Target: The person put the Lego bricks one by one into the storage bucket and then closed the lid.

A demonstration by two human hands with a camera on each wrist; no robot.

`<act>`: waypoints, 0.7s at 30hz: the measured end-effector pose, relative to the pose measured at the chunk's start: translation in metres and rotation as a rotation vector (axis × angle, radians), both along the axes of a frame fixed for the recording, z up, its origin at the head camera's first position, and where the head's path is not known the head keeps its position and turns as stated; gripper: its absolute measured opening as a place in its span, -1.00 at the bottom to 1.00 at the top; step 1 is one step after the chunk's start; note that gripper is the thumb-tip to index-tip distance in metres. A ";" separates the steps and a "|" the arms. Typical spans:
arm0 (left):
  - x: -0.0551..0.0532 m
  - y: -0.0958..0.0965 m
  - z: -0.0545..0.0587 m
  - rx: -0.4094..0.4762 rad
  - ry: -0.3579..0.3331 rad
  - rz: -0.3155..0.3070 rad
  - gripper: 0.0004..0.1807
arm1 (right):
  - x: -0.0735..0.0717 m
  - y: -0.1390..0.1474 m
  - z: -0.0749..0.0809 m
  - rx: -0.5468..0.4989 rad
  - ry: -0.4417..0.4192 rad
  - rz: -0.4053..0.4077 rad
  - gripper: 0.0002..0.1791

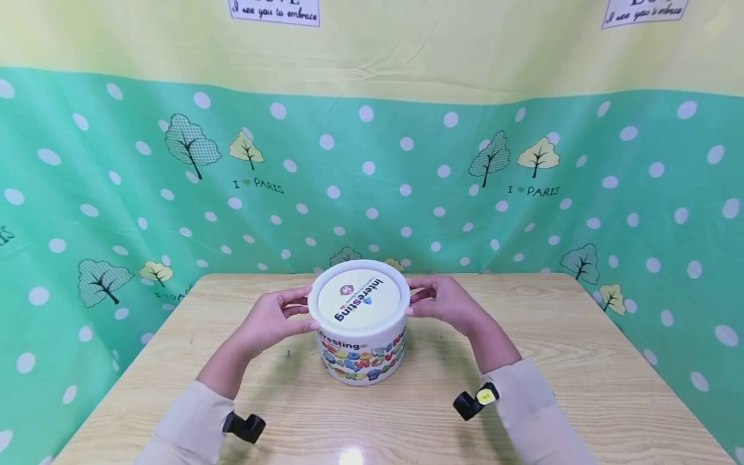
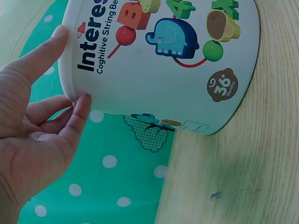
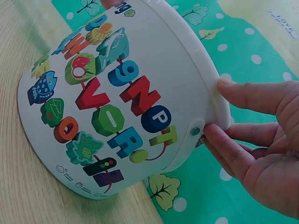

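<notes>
A round white toy bucket [image 1: 361, 361], printed with colourful letters and animals, stands upright on the wooden table. Its white lid [image 1: 334, 290] sits on top and bears the word "Interesting". On the left, my left hand [image 1: 273, 321] grips the lid's rim, thumb toward the near side and fingers farther back. Opposite it, my right hand [image 1: 444, 302] holds the rim the same way. In the right wrist view, the right fingertips [image 3: 214, 133] touch just below the rim, by a handle rivet [image 3: 195, 131]. The bucket's contents are hidden.
The wooden table [image 1: 279, 413] carries the bucket near its middle. Behind and at both sides hangs a green and yellow dotted cloth [image 1: 372, 187]. Black wrist cameras [image 1: 245, 427] are strapped over the sleeves.
</notes>
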State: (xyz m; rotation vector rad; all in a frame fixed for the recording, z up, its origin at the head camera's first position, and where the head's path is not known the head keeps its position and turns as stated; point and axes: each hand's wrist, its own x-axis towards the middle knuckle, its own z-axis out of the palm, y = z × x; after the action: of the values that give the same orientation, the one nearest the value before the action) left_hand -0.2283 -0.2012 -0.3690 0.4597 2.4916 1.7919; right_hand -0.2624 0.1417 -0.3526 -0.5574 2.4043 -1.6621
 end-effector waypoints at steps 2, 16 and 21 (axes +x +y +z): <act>0.001 0.000 -0.001 0.010 0.003 -0.007 -0.13 | 0.001 0.000 -0.001 -0.005 -0.005 -0.005 -0.41; 0.022 -0.002 -0.029 0.182 0.066 0.074 -0.22 | 0.030 0.008 -0.018 -0.039 0.025 -0.151 -0.35; 0.039 -0.015 -0.037 0.116 0.127 0.157 -0.29 | 0.048 0.026 -0.023 -0.117 0.094 -0.209 -0.41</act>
State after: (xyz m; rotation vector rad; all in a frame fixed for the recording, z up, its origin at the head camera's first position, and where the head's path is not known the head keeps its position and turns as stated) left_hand -0.1896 -0.2163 -0.4058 0.4060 2.5832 2.0349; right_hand -0.2141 0.1677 -0.3757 -0.4216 2.5192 -1.9110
